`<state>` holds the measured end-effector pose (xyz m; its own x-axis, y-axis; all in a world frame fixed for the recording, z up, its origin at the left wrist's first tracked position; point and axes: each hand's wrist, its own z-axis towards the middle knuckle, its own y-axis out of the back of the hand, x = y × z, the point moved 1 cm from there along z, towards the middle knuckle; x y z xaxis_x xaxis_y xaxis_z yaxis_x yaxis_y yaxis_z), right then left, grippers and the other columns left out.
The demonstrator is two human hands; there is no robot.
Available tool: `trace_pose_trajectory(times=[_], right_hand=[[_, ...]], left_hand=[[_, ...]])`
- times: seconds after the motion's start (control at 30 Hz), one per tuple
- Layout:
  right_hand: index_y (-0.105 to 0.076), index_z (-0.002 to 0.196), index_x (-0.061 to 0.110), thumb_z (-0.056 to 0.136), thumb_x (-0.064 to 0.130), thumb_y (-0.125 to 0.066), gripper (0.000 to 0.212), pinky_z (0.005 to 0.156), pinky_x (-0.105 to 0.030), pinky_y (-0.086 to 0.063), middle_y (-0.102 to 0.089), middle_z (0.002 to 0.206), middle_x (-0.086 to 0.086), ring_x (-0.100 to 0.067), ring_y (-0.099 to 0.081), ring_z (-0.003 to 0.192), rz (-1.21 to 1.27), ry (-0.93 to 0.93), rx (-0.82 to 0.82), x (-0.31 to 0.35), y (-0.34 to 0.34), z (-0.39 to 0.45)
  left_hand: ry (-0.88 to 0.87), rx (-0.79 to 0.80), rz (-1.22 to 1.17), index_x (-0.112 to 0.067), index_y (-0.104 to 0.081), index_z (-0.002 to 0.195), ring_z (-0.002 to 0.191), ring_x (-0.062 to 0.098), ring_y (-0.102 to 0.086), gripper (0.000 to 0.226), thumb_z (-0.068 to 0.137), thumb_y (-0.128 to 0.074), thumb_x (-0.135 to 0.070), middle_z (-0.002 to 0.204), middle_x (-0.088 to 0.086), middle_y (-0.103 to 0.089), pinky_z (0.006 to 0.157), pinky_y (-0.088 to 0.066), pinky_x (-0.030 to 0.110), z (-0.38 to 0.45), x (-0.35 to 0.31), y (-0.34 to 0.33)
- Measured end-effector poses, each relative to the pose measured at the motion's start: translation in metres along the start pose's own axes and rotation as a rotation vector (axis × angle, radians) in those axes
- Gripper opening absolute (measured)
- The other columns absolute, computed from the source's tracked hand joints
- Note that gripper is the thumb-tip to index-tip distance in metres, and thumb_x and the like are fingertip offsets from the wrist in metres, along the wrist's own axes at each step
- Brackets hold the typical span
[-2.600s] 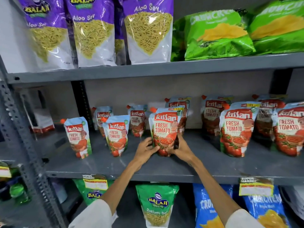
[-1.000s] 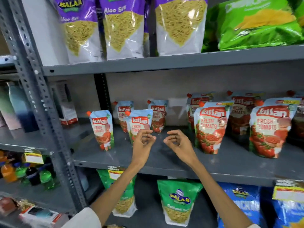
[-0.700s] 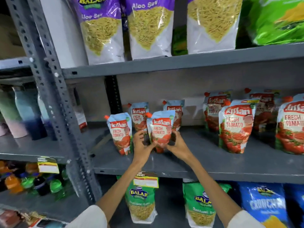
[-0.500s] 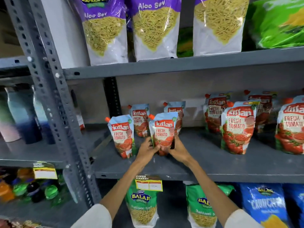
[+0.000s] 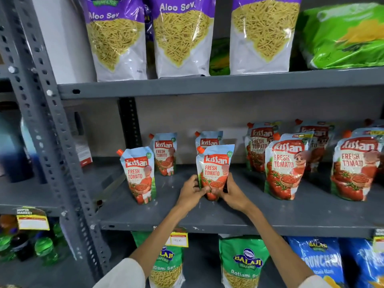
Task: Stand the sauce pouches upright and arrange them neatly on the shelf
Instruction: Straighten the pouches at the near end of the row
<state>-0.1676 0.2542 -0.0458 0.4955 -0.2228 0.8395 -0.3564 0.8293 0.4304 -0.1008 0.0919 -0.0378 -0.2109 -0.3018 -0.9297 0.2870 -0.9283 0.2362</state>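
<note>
- The small tomato sauce pouch (image 5: 215,170) stands upright between the two hands, its base on the grey shelf (image 5: 207,217), orange spout at its upper left corner, label facing out.
- The left hand (image 5: 190,193) cups the pouch's lower left side and the right hand (image 5: 232,194) its lower right; both are closed on it, fingertips meeting across the bottom of the label.
- My reading is that the step in hand is seating and squaring this pouch in its spot; it looks upright and nearly settled.
- Just behind the held pouch, beyond the fingers, a second small pouch (image 5: 208,139) stands, mostly hidden.
- To the left of the left hand stands another small pouch (image 5: 138,175), leaning slightly, with one more (image 5: 165,153) farther back behind it.
- To the right of the right hand, larger pouches (image 5: 285,166) stand in front-and-back pairs, another large one (image 5: 356,167) farther right.
- The next move probably calls for a gentle release, so the soft base does not tip, then a check that its front lines up with the left neighbour.
- After that, the leaning pouch on the left seems the likeliest to need straightening.
</note>
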Motion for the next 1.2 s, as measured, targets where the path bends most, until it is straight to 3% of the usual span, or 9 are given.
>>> trace_pose_trajectory(times=[0.13,0.33,0.47,0.6,0.67,0.83,0.97,1.13,1.2], right_hand=[[-0.027,0.138,0.013,0.091,0.014,-0.067,0.062,0.093,-0.019,-0.047,-0.053,0.129,0.005,-0.013,-0.054,0.124,0.017,-0.014,0.020,-0.003,0.009,0.003],[-0.026,0.136,0.013,0.088,0.020,-0.070,0.066,0.074,-0.006,-0.049,-0.055,0.129,0.002,-0.012,-0.058,0.114,0.018,-0.040,-0.010,0.000,0.011,-0.001],[-0.026,0.136,0.005,0.072,0.036,-0.085,0.092,0.092,-0.017,-0.046,-0.054,0.125,0.001,-0.011,-0.056,0.114,-0.049,-0.092,-0.040,0.003,0.018,-0.015],[-0.061,0.094,0.015,0.073,0.058,-0.075,0.050,0.065,-0.019,-0.044,-0.063,0.091,0.003,-0.009,-0.059,0.078,-0.302,-0.095,-0.033,0.005,0.025,-0.038],[-0.069,0.078,0.018,0.077,0.061,-0.068,0.044,0.066,-0.024,-0.045,-0.070,0.078,0.001,-0.013,-0.064,0.074,-0.300,-0.053,0.084,0.013,0.019,-0.046],[-0.074,0.089,0.014,0.087,0.040,-0.069,0.026,0.076,-0.037,-0.054,-0.076,0.087,-0.006,-0.012,-0.065,0.075,-0.048,0.027,0.176,0.037,-0.022,-0.045],[-0.070,0.103,0.006,0.087,0.020,-0.073,0.021,0.074,-0.026,-0.051,-0.074,0.097,-0.016,-0.014,-0.063,0.079,0.074,0.034,0.140,0.051,-0.077,-0.024],[-0.058,0.112,0.008,0.081,0.013,-0.078,0.037,0.072,-0.018,-0.053,-0.066,0.095,-0.017,-0.016,-0.062,0.083,0.129,-0.001,0.078,0.069,-0.137,0.008],[-0.056,0.109,0.010,0.078,0.014,-0.081,0.040,0.076,-0.031,-0.054,-0.063,0.094,-0.011,-0.018,-0.061,0.084,0.122,0.003,0.054,0.078,-0.155,0.020]], left_hand=[[0.009,-0.015,-0.004,-0.022,-0.055,0.117,0.095,0.000,-0.066,0.033,0.090,-0.070,-0.011,0.106,-0.006,-0.069,0.070,-0.053,0.008,0.005,-0.002,-0.011],[-0.002,-0.020,0.025,-0.023,-0.054,0.121,0.103,0.007,-0.067,0.034,0.091,-0.069,-0.015,0.117,0.000,-0.069,0.078,-0.054,0.015,0.003,-0.001,-0.011],[-0.017,-0.045,0.017,-0.028,-0.050,0.127,0.101,-0.003,-0.062,0.046,0.089,-0.072,-0.017,0.117,-0.010,-0.065,0.075,-0.052,0.007,-0.005,0.000,-0.012],[-0.002,-0.099,0.004,-0.020,-0.045,0.141,0.111,0.012,-0.063,0.062,0.086,-0.075,-0.022,0.124,-0.008,-0.058,0.087,-0.051,0.018,-0.025,0.007,-0.003],[-0.014,-0.147,-0.009,-0.020,-0.051,0.136,0.109,0.014,-0.067,0.055,0.086,-0.075,-0.021,0.125,-0.004,-0.062,0.086,-0.053,0.021,-0.037,0.009,0.007],[-0.087,-0.275,-0.103,-0.020,-0.064,0.114,0.094,0.016,-0.071,0.028,0.089,-0.071,-0.011,0.103,0.005,-0.071,0.075,-0.061,0.030,-0.062,0.007,0.037],[-0.096,-0.409,-0.069,-0.016,-0.065,0.101,0.081,0.017,-0.068,0.021,0.085,-0.074,-0.005,0.084,0.007,-0.070,0.071,-0.058,0.034,-0.076,0.012,0.093],[-0.104,-0.540,0.018,-0.016,-0.058,0.098,0.077,0.006,-0.063,0.029,0.081,-0.076,0.000,0.089,0.003,-0.065,0.065,-0.053,0.013,-0.076,0.022,0.170],[-0.060,-0.522,0.023,-0.014,-0.052,0.112,0.087,0.009,-0.056,0.038,0.084,-0.073,0.000,0.100,0.004,-0.057,0.071,-0.050,0.013,-0.068,0.030,0.193]])
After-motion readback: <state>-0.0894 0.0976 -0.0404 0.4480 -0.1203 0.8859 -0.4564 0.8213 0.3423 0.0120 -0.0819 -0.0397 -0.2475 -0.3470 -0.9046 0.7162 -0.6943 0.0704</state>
